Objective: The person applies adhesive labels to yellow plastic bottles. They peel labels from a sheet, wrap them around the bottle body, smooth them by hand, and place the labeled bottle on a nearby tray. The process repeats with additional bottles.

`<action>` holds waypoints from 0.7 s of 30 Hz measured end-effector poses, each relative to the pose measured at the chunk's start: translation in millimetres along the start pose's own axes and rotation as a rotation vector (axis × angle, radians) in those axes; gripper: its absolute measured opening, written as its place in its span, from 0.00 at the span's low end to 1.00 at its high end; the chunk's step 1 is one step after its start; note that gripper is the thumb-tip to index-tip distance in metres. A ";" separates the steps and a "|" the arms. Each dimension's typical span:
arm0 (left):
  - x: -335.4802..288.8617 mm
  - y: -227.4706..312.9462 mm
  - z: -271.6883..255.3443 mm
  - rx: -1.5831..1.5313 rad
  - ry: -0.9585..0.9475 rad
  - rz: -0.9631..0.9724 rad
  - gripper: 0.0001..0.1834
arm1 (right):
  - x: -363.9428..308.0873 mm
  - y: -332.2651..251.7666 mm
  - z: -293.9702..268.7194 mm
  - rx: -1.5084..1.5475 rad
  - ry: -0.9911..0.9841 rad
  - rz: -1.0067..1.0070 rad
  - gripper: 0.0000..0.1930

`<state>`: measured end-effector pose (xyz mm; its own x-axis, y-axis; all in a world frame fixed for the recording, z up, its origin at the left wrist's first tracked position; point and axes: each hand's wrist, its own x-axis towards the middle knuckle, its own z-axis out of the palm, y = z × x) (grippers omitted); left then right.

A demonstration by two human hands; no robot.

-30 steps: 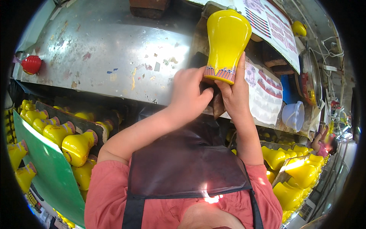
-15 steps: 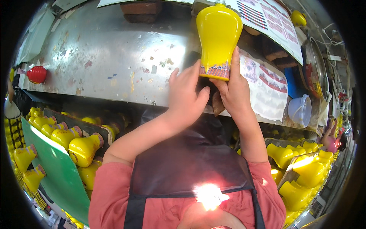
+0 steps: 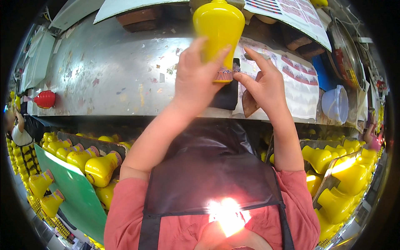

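A glossy yellow vase (image 3: pixel 218 31) is tilted over the metal worktable, its wide end away from me and its narrow end, with a patterned band, towards me. My left hand (image 3: pixel 193 77) is closed round its narrow part, thumb across the top and fingers on the left side, slightly blurred. At the right of the patterned band, my right hand (image 3: pixel 266 79) is open, forefinger stretched out and thumb tip at or touching the band. Under my right hand is a brown pointed piece (image 3: pixel 249 104). A black pad (image 3: pixel 225 96) lies below the vase.
Sheets of printed decals (image 3: pixel 298 89) lie right of my hands, with a pale bucket (image 3: pixel 334 104) beyond. A red round bottle (image 3: pixel 44 99) stands at the table's left. A raised board (image 3: pixel 287 14) rests on bricks (image 3: pixel 139 18). Yellow vases fill crates on both sides; a green board (image 3: pixel 66 187) edges the left.
The vase has moved left and away from me. My left hand has gone from beside it to gripping it; my right hand has loosened its hold. The view has shifted slightly.
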<state>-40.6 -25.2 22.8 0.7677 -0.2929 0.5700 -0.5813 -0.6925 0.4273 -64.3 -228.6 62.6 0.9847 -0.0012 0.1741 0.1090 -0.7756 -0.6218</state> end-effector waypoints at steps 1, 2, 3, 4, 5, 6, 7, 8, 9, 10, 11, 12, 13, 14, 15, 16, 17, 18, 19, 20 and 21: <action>2.1 -6.8 -0.3 -0.018 0.021 0.013 0.45 | -1.1 4.8 1.2 0.091 -0.041 0.037 0.33; 2.4 -10.5 -0.1 -0.096 0.024 -0.016 0.46 | -2.2 8.7 3.3 0.192 -0.071 0.058 0.31; 1.5 -13.5 0.0 -0.176 0.030 -0.053 0.46 | -2.4 12.1 4.4 0.287 -0.130 0.090 0.30; -0.6 -15.2 -0.1 -0.254 0.033 -0.094 0.47 | -3.2 14.3 5.7 0.295 -0.139 0.104 0.28; -3.1 -18.4 -2.2 -0.231 0.022 -0.063 0.49 | -2.7 15.6 7.1 0.294 -0.177 0.127 0.26; -5.7 -19.1 -2.0 -0.245 0.013 -0.077 0.50 | -2.6 16.2 7.3 0.291 -0.215 0.148 0.25; -8.6 -19.6 -2.2 -0.259 0.006 -0.091 0.50 | -2.5 15.8 7.4 0.308 -0.196 0.097 0.22; -11.0 -20.1 -2.1 -0.282 0.004 -0.104 0.51 | -1.1 15.2 6.9 0.324 -0.178 0.046 0.19; -12.6 -20.6 -1.4 -0.284 -0.011 -0.103 0.52 | -1.9 13.7 4.7 0.325 -0.186 0.072 0.17; -13.9 -21.5 -1.0 -0.295 -0.021 -0.101 0.52 | -0.9 12.0 3.9 0.413 -0.221 0.129 0.15; -15.1 -22.4 -0.6 -0.305 -0.030 -0.099 0.52 | -2.3 10.4 0.1 0.485 -0.280 0.263 0.14; -15.9 -23.7 -0.7 -0.324 -0.049 -0.107 0.51 | -3.5 8.3 -2.5 0.576 -0.347 0.389 0.13; -16.5 -25.5 -1.5 -0.343 -0.068 -0.115 0.50 | -3.6 6.5 -4.2 0.618 -0.336 0.413 0.12; -17.1 -26.8 -2.1 -0.366 -0.087 -0.112 0.48 | -4.7 4.6 -5.8 0.679 -0.333 0.428 0.12; -16.9 -29.6 -3.9 -0.444 -0.114 -0.159 0.47 | -5.2 2.7 -5.9 0.740 -0.330 0.443 0.13; -16.5 -31.7 -5.2 -0.526 -0.140 -0.196 0.45 | -5.9 0.9 -5.6 0.757 -0.335 0.439 0.12; -16.3 -32.0 -5.3 -0.676 -0.146 -0.262 0.43 | -6.7 -1.0 -4.3 0.775 -0.341 0.437 0.11; -16.1 -31.7 -5.2 -0.712 -0.141 -0.306 0.42 | -7.2 -2.7 -2.7 0.789 -0.346 0.453 0.11; -15.8 -29.6 -3.5 -0.816 -0.114 -0.379 0.41 | -8.0 -4.4 -1.1 0.774 -0.318 0.422 0.10; -15.2 -26.8 -1.1 -0.919 -0.086 -0.450 0.40 | -8.7 -6.1 0.8 0.756 -0.290 0.409 0.10; -14.8 -24.4 0.0 -0.886 -0.082 -0.446 0.40 | -9.2 -7.4 2.5 0.737 -0.262 0.397 0.10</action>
<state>-37.8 -3.9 3.9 0.9619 -0.1935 0.1934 -0.2005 -0.0178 0.9795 -73.8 -221.3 63.7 0.9583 0.0307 -0.2841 -0.2771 -0.1428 -0.9502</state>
